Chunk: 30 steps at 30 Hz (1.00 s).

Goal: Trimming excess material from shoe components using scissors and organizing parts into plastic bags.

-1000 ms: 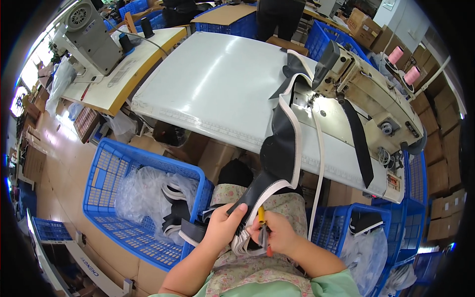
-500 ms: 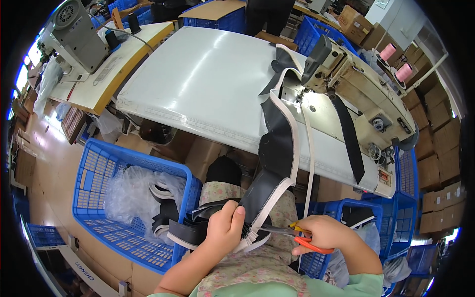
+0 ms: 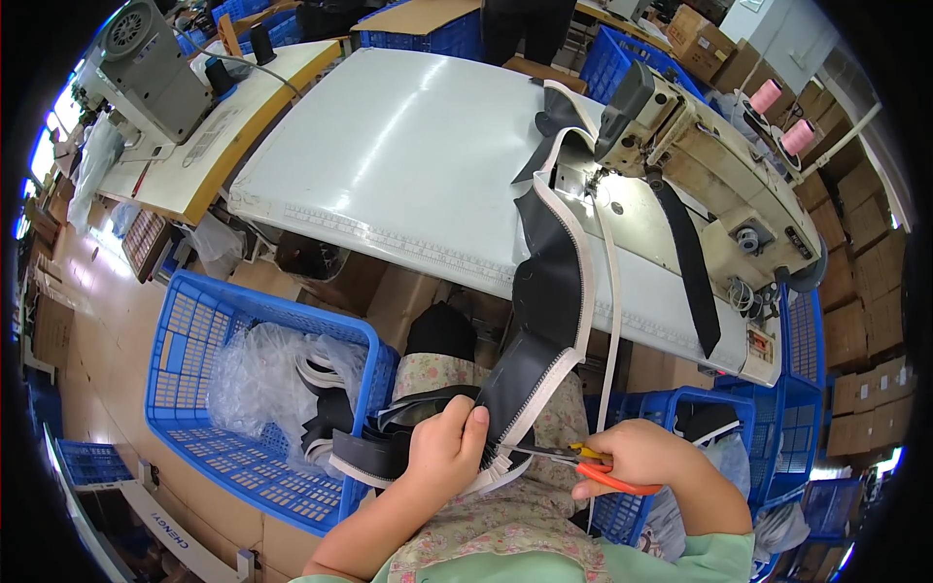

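My left hand (image 3: 448, 443) is closed on a black strip (image 3: 544, 301) edged with a pale zipper tape (image 3: 587, 282), above my lap. From there the strip runs up over the table edge to the sewing machine (image 3: 705, 165). In my right hand (image 3: 637, 455) is a pair of scissors (image 3: 610, 473) with orange and yellow handles. The blades point left and reach the zipper tape just right of my left hand; whether they are fully closed I cannot tell. More folded black strip (image 3: 374, 453) hangs left of my left hand.
A blue basket (image 3: 262, 301) with plastic bags and black pieces stands at my left. Another blue basket (image 3: 695, 398) is at my right. The white table (image 3: 389, 146) spans the front. A narrow white tape (image 3: 609, 360) hangs from the machine, and a black band (image 3: 688, 272) lies across the table.
The scissors' blades have shifted slightly up and left along the zipper tape. Both hands keep nearly the same place and hold.
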### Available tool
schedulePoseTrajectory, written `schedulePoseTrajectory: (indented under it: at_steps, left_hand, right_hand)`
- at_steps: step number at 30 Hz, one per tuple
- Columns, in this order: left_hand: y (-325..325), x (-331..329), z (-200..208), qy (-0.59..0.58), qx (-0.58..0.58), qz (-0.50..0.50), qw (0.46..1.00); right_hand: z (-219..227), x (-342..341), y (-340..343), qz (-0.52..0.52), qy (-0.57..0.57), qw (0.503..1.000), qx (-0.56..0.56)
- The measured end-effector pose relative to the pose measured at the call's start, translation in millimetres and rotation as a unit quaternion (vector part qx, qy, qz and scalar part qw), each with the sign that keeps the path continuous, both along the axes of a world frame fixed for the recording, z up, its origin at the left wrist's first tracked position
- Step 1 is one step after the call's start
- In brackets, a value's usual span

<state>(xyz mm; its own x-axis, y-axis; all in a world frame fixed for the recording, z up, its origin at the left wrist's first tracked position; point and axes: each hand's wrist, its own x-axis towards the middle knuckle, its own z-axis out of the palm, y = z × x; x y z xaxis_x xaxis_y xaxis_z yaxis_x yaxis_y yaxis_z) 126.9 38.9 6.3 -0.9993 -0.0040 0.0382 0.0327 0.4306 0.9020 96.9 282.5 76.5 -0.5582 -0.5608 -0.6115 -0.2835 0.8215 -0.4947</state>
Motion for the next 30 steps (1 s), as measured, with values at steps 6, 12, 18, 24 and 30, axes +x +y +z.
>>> schedulePoseTrajectory:
  at_steps: [6,12,18,24,30]
  left_hand:
    - [-0.6,1.4,0.9,0.000,0.000,-0.004,1.000]
    - [-13.4,7.7,5.3,-0.001,0.016,0.011,1.000]
    - [-25.5,27.0,16.1,-0.011,0.042,0.043,0.998]
    - [-28.2,40.8,15.9,0.005,0.032,0.068,0.997]
    - [-38.5,50.3,-7.2,-0.015,0.188,0.073,0.979]
  right_hand:
    - [8.7,-0.9,2.1,-0.033,-0.059,0.996,0.058]
    - [18.9,-14.9,51.1,-0.084,-0.060,0.991,-0.091]
    - [8.7,-93.1,-27.4,-0.299,0.298,0.897,-0.136]
    - [-20.9,-196.5,-81.9,-0.338,0.301,0.871,-0.193]
    - [-52.4,-225.6,-122.4,-0.336,0.306,0.833,-0.315]
